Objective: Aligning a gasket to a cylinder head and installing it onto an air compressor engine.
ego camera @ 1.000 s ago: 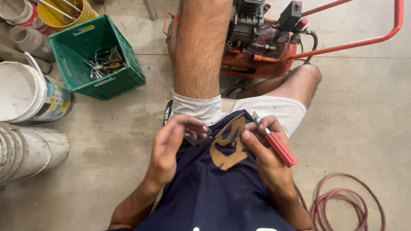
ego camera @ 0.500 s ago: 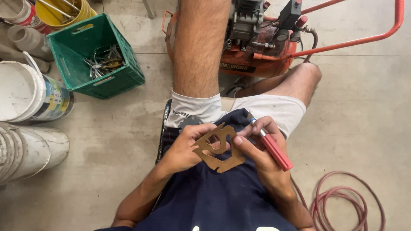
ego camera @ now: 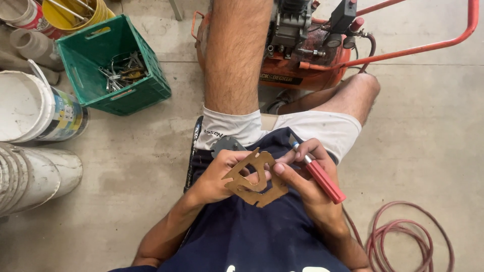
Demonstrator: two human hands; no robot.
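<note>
Together, both hands around brown gasket.

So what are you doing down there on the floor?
A person sits on the concrete floor and holds a flat brown cut-out gasket in both hands. The left hand grips its left edge. The right hand pinches the other side and also holds a red-handled knife. An orange air compressor stands by the legs, a green crate of tools and some buckets sit to the left, and a reddish hose lies coiled at the right.
</note>
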